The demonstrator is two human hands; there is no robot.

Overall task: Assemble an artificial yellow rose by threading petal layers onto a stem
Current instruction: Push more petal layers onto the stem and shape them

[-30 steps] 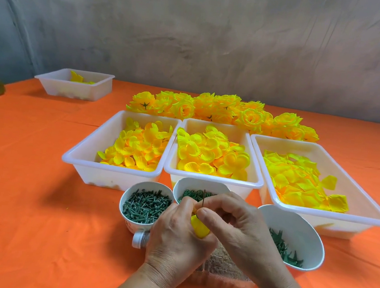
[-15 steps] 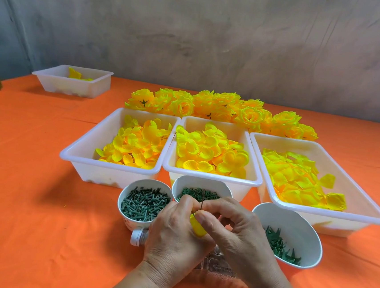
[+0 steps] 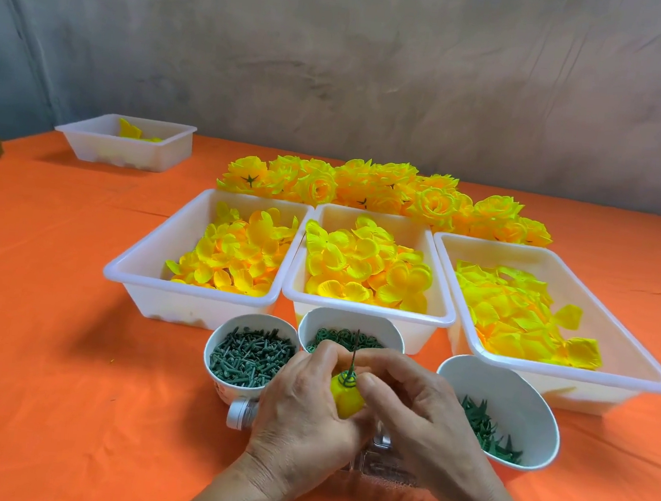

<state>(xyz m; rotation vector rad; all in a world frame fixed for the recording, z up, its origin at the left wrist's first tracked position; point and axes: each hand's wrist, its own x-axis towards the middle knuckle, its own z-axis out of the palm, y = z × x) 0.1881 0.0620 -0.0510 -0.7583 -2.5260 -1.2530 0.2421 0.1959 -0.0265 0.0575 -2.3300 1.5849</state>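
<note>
My left grip (image 3: 305,409) closes round the bud (image 3: 344,400), above the cups (image 3: 509,392); my right grip (image 3: 418,412) pinches the green ring (image 3: 348,380) on its stem (image 3: 354,353). I judge only the core done; petals (image 3: 359,269) lie in trays (image 3: 178,308).

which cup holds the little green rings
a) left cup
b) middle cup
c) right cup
b: green rings show inside the middle cup, while the left cup holds green pegs and the right cup holds spiky leaf pieces.
</note>
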